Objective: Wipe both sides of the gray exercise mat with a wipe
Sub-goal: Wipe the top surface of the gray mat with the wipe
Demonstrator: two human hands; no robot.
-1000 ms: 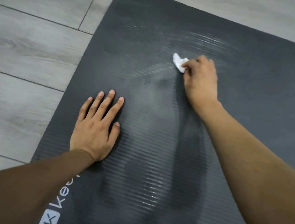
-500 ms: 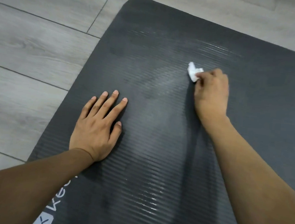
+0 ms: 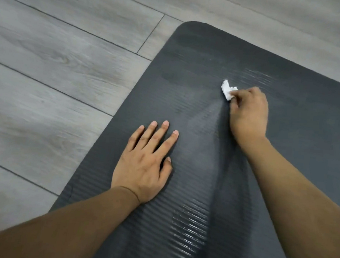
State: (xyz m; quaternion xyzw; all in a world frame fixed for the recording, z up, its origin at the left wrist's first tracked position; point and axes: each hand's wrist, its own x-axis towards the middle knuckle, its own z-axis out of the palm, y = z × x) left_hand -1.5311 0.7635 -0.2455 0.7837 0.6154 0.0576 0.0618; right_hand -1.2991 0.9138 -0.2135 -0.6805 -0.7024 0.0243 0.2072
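Gray exercise mat (image 3: pixel 287 139) is laid flat on a gray wood-look floor (image 3: pixel 57 67), filling the frame from 12 through 3 to 6 o'clock; its rounded corner (image 3: pixel 192 26) is seen at 12 o'clock of frame centre, and floor is seen from 7 to 11 o'clock. Ribbed upper face is exposed. Wipe (image 3: pixel 228 90), white and crumpled into a small wad, is located at 2 o'clock of centre, in contact with the mat surface. It is pinched by the right hand (image 3: pixel 248 113): fingers are curled tight around it, with the wad protruding at 10 o'clock from the fingertips. Left hand (image 3: pixel 143 161) is placed at 7 o'clock of centre, palm down on the mat near its left edge, fingers straight and slightly spread, nothing held. The two hands are kept well apart, the wipe at roughly 1 to 2 o'clock from the left hand. Glossy wet streaks (image 3: pixel 189 227) are visible on the ribs between 5 and 6 o'clock, between the two forearms.
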